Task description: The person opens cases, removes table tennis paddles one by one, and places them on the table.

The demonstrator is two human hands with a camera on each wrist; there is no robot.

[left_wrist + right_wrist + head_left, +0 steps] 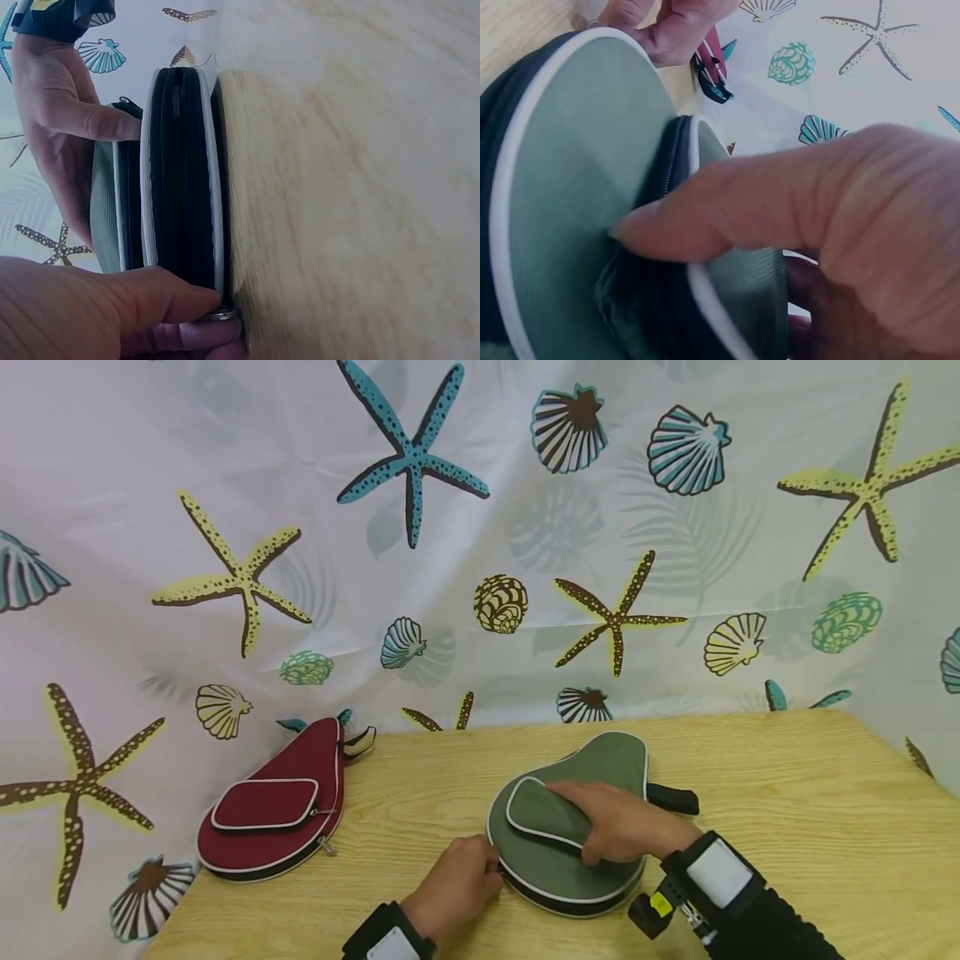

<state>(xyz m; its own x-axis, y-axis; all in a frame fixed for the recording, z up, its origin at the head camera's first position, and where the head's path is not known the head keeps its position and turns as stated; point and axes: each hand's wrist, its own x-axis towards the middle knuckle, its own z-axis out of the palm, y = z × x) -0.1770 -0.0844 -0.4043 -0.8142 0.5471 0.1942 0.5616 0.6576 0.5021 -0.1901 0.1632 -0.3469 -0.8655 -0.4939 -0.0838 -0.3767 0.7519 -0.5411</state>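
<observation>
A green table tennis paddle case [611, 764] with white piping lies on the wooden table, its narrow end pointing away. At its left edge my left hand [459, 881] pinches the metal zip pull [219, 315] between thumb and fingers. The dark zip band [178, 180] runs along the side of the case in the left wrist view. My right hand [618, 822] grips the raised front pocket [540, 806], thumb at its lower edge and fingers over its top. In the right wrist view, the thumb presses beside the pocket's zip [671, 161].
A matching red case [277, 806] lies at the table's left, with a dark strap [360, 742] at its far end. The green case's black strap [672, 798] sticks out to the right. Behind the wooden table [787, 793] hangs a curtain [465, 552] printed with starfish and shells.
</observation>
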